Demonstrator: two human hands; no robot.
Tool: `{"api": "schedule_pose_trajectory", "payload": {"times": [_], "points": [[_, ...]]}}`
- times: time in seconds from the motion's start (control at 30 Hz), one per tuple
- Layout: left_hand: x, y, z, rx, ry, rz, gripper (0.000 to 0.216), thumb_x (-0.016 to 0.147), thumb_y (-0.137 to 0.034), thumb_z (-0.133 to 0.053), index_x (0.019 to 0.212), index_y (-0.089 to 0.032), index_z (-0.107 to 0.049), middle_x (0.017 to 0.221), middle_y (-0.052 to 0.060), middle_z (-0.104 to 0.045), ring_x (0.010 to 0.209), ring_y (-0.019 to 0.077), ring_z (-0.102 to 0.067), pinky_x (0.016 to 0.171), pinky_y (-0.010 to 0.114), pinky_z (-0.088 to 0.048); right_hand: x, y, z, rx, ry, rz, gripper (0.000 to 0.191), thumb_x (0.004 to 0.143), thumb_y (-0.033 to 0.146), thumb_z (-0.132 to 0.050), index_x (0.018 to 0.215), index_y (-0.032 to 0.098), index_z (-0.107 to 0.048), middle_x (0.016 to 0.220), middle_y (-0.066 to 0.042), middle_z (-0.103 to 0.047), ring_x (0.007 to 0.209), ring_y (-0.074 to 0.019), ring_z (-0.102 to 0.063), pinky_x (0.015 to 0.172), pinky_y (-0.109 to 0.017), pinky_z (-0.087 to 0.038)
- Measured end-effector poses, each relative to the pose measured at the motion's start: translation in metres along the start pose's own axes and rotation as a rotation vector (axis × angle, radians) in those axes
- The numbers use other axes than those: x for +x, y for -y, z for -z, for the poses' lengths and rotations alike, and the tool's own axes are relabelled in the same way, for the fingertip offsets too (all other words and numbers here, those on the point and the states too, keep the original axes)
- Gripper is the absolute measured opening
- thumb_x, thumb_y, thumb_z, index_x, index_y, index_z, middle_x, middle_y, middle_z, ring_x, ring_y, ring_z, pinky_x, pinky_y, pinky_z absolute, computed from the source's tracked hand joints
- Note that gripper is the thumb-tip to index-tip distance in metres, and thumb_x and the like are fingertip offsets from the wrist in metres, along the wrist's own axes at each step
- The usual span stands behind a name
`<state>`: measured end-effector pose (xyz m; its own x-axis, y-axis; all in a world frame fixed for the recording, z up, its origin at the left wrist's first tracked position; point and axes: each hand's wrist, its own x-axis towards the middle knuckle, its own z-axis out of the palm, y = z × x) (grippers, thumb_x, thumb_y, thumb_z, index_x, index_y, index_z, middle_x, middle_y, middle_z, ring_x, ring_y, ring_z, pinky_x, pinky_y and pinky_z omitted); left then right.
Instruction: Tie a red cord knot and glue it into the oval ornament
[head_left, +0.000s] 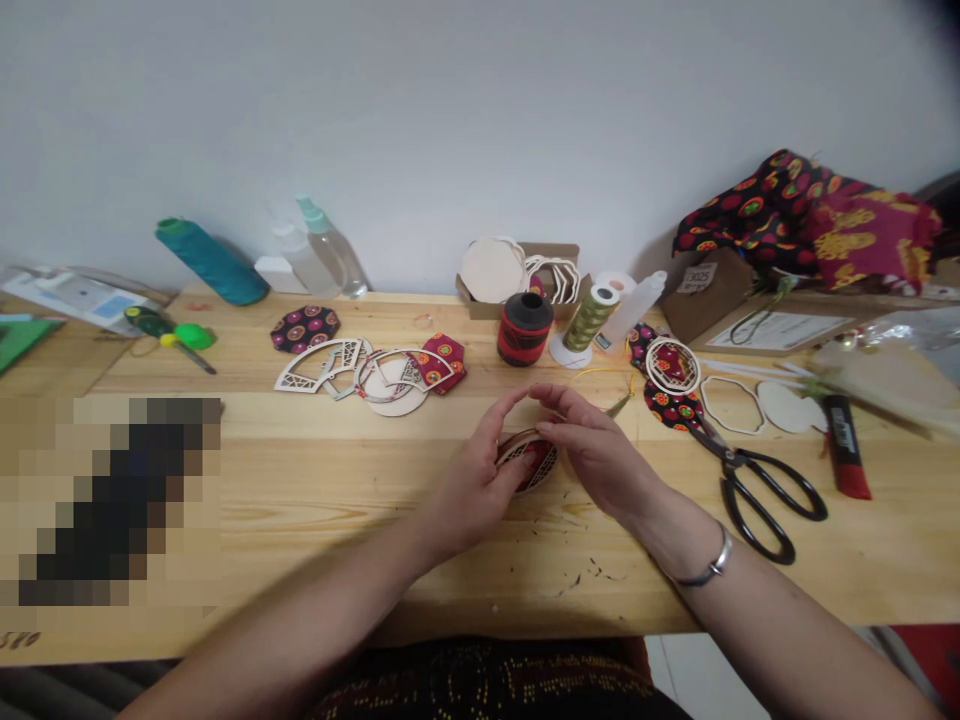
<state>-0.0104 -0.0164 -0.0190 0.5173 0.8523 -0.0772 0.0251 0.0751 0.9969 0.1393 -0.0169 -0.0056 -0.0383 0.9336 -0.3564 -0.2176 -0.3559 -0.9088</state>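
Observation:
Between my hands is a small round wooden lattice frame [546,467] with dark red fabric behind its cut-outs. My left hand [476,485] holds it from the left, thumb across its face and fingers curled around the far side. My right hand [607,455] is closed at its upper right edge, thumb and fingertips on the rim; whether they also pinch something thin is too small to tell. Both hands hide much of the frame. Just beyond my right hand lies yellow thread [592,374]. Black-handled scissors [739,462] lie to the right, blades pointing toward patterned fabric pieces [671,405].
Fan-shaped and round wooden cut-outs [319,367] lie at the back left. Behind my hands stand a black-and-red thread spool [525,330], a green spool [592,318] and a squeeze bottle [637,308]. A red-capped black tube [847,445] and a fabric-topped cardboard box [705,300] are at right.

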Motion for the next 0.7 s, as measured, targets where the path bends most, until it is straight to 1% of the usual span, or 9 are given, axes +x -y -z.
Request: {"api": "schedule_pose_trajectory", "payload": {"times": [0.1, 0.23, 0.33, 0.5, 0.6, 0.7], "points": [[-0.0013, 0.0000, -0.0006, 0.023, 0.004, -0.010, 0.059, 0.087, -0.027, -0.050, 0.141, -0.025, -0.024, 0.084, 0.003, -0.062, 0.076, 0.0159, -0.058, 0.074, 0.031, -0.047, -0.0001, 0.0010, -0.0008, 0.016, -0.003, -0.020, 0.045, 0.058, 0.019, -0.058, 0.102, 0.023, -0.052, 0.089, -0.001, -0.060, 0.081, -0.0190, -0.057, 0.076, -0.036, -0.043], [-0.0019, 0.0003, -0.0007, 0.066, 0.018, -0.049, 0.057, 0.088, -0.025, -0.048, 0.140, -0.026, -0.025, 0.088, 0.004, -0.063, 0.078, 0.0156, -0.058, 0.075, 0.030, -0.047, -0.0004, 0.0031, -0.0014, 0.007, -0.004, -0.013, 0.044, 0.057, 0.018, -0.054, 0.101, 0.023, -0.051, 0.087, -0.001, -0.059, 0.080, -0.0193, -0.056, 0.075, -0.035, -0.043], [-0.0016, 0.0025, -0.0002, 0.093, 0.022, -0.079, 0.057, 0.088, -0.024, -0.048, 0.140, -0.025, -0.025, 0.093, 0.004, -0.064, 0.079, 0.0152, -0.059, 0.077, 0.031, -0.047, -0.0005, 0.0032, -0.0011, 0.006, -0.009, -0.021, 0.044, 0.056, 0.017, -0.054, 0.100, 0.023, -0.052, 0.090, 0.000, -0.058, 0.082, -0.0191, -0.055, 0.075, -0.035, -0.042], [-0.0019, 0.0053, -0.0014, 0.072, 0.054, -0.119, 0.059, 0.089, -0.022, -0.047, 0.141, -0.025, -0.022, 0.091, 0.004, -0.065, 0.079, 0.0152, -0.060, 0.077, 0.032, -0.048, 0.0013, 0.0006, -0.0006, 0.038, -0.040, -0.015, 0.041, 0.056, 0.014, -0.054, 0.097, 0.022, -0.055, 0.094, 0.000, -0.058, 0.086, -0.0168, -0.052, 0.075, -0.031, -0.039], [-0.0022, 0.0035, -0.0019, 0.021, 0.056, -0.120, 0.060, 0.088, -0.021, -0.049, 0.141, -0.026, -0.023, 0.096, 0.005, -0.066, 0.085, 0.0162, -0.061, 0.082, 0.033, -0.048, 0.0042, 0.0015, 0.0006, 0.087, -0.061, -0.033, 0.037, 0.058, 0.017, -0.057, 0.095, 0.021, -0.056, 0.085, 0.002, -0.058, 0.075, -0.0143, -0.051, 0.068, -0.029, -0.039], [-0.0007, 0.0003, 0.0002, -0.091, 0.010, -0.044, 0.062, 0.085, -0.020, -0.053, 0.140, -0.027, -0.026, 0.097, 0.004, -0.065, 0.088, 0.0167, -0.061, 0.083, 0.033, -0.049, 0.0081, 0.0045, 0.0049, 0.145, -0.126, -0.035, 0.032, 0.062, 0.024, -0.062, 0.094, 0.020, -0.057, 0.073, 0.004, -0.055, 0.063, -0.0116, -0.048, 0.062, -0.027, -0.038]]}}
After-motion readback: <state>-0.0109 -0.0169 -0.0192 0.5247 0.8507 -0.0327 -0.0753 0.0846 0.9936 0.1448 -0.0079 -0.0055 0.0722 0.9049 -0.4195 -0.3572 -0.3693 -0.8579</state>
